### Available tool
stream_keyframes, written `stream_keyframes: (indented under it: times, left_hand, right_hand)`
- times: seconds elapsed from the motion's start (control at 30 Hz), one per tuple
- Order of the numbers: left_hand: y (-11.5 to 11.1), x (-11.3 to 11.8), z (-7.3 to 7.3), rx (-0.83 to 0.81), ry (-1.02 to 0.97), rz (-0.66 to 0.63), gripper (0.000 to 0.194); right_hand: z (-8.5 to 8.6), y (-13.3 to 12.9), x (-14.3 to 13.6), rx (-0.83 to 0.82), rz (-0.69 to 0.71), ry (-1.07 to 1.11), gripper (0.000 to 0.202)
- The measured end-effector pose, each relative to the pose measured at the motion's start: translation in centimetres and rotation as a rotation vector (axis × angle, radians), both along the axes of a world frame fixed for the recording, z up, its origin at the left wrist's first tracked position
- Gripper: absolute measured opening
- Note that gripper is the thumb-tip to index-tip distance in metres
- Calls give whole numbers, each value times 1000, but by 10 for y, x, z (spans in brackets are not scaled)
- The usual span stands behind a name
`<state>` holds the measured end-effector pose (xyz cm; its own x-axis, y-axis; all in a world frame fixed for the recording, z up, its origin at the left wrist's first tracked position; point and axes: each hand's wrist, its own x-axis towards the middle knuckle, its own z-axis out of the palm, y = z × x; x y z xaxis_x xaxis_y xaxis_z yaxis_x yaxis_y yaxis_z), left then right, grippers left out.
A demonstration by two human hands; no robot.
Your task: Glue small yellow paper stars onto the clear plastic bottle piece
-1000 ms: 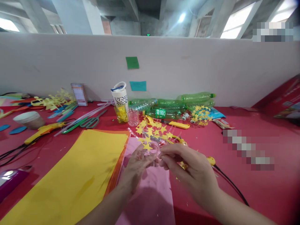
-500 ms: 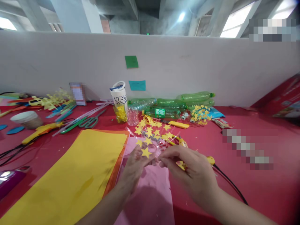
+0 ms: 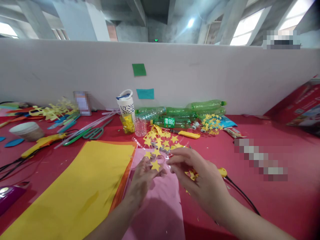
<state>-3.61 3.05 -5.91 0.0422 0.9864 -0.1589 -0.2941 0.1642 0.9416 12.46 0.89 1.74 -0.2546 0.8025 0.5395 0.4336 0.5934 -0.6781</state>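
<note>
My left hand (image 3: 140,180) is closed around a clear cut plastic bottle piece (image 3: 161,159), whose strips fan outward and carry several yellow stars. One larger yellow star (image 3: 155,165) sits close to the left thumb. Just right of this piece is my right hand (image 3: 197,173), thumb and fingers a little apart, with nothing visible between them. Its fingertips are near the clear plastic; whether they touch it I cannot tell. Below both hands lies a pink sheet (image 3: 160,206). More small yellow stars (image 3: 191,174) show partly behind the right hand.
Left of the hands is a yellow sheet (image 3: 82,180) over orange ones. Scissors (image 3: 95,133), a yellow glue gun (image 3: 42,145) and a white cup (image 3: 125,106) stand or lie behind. Green bottles (image 3: 170,122) line the partition, near a yellow comb (image 3: 189,134). A black cable (image 3: 243,193) runs right.
The fingers of my right hand have come apart from a pinch and shifted slightly left. My left hand keeps hold of the starred plastic piece. The view has tilted slightly up.
</note>
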Motion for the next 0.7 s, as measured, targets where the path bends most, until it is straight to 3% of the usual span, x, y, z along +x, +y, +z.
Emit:
stream_keyframes:
  times: [0.2, 0.37, 0.57, 0.7]
  left_hand:
    - [0, -2, 2, -4, -21, 5, 21]
    - [3, -2, 1, -34, 15, 35, 17]
    - [4, -3, 5, -86, 152, 99, 22]
    - [6, -3, 9, -86, 124, 136, 20]
  right_hand:
    - [-2, -1, 3, 82, -32, -125, 29]
    - [7, -5, 10, 194, -25, -178, 30]
    - [21, -4, 20, 152, -135, -91, 16]
    - [17, -2, 17, 104, -88, -134, 13]
